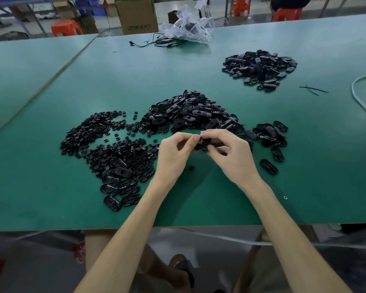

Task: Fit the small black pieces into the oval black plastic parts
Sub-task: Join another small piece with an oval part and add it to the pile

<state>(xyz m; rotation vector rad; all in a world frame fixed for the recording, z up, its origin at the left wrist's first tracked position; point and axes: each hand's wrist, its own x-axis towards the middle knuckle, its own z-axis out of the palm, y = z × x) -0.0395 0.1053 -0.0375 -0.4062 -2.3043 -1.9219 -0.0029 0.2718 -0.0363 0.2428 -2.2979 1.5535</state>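
Fitting looks mid-step: oval part (205, 144) sits pinched by both left hand (173, 152) and right hand (232, 151), just above table (51, 197) centre. Small-piece heap (106, 142) lies at 9 o'clock of the hands, big oval heap (190, 115) at 12, smaller heap (260, 67), likely finished, far off at 1. My read: most work remains.

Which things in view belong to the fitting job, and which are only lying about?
Job: heap of small black pieces, middle pile of oval parts, far pile of oval parts, the oval part gripped by left hand and right hand.
Lying about: plastic bag, black cable, cardboard box, white cable.
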